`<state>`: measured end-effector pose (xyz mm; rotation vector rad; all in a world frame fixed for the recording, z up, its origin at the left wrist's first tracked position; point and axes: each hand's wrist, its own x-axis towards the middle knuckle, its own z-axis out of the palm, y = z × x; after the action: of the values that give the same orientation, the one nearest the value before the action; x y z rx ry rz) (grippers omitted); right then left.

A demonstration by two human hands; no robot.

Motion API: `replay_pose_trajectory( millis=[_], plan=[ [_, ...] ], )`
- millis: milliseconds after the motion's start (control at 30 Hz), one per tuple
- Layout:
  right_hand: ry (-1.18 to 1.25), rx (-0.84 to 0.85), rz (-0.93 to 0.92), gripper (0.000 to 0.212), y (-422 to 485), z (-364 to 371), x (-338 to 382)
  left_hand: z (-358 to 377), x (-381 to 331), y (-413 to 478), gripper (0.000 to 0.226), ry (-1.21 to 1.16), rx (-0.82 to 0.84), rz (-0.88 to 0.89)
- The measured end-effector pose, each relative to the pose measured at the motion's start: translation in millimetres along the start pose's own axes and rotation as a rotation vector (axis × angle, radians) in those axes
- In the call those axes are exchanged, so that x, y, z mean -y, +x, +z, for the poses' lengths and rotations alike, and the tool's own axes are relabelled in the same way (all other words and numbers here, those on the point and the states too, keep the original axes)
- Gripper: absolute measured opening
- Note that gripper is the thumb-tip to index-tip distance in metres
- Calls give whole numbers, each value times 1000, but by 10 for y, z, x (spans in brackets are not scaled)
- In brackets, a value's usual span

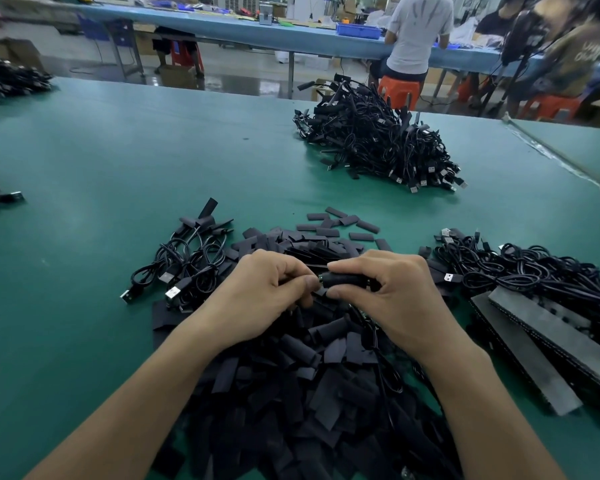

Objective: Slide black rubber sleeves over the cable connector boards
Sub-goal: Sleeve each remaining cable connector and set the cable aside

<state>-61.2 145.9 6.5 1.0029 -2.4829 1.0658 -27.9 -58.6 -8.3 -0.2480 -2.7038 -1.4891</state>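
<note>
The right hand (392,292) is curled round one black rubber sleeve (347,279), forefinger on top and thumb below, and holds it level in the gap between the two hands. The left hand (267,289) pinches with thumb and fingertips at the sleeve's mouth, where a small pale tip (321,277) shows. This is probably the end of the connector board, though the fingers hide most of it.

The sleeve looks light, soft and thin-walled. In the grip it bulges round, while the loose ones in the heap of sleeves (291,393) under both wrists lie flat. Pressing its two edges should open the mouth; pressing its flat faces would likely shut it. Rubber tends to drag rather than slip, so the board wants a straight push, gripped close behind its end. It is small and stiff, and the joint to the cable may be the weak point.

Finished-looking cables (187,265) lie just left of the left hand, and more cables (534,268) lie right of the right hand, all on the green table (118,168).
</note>
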Motion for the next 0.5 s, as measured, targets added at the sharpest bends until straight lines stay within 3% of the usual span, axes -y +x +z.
replay_pose_trajectory(
  millis=[500],
  plan=[
    [47, -6, -32, 23, -11, 26, -7, -16, 8, -5, 14, -10, 81, 29]
  ],
)
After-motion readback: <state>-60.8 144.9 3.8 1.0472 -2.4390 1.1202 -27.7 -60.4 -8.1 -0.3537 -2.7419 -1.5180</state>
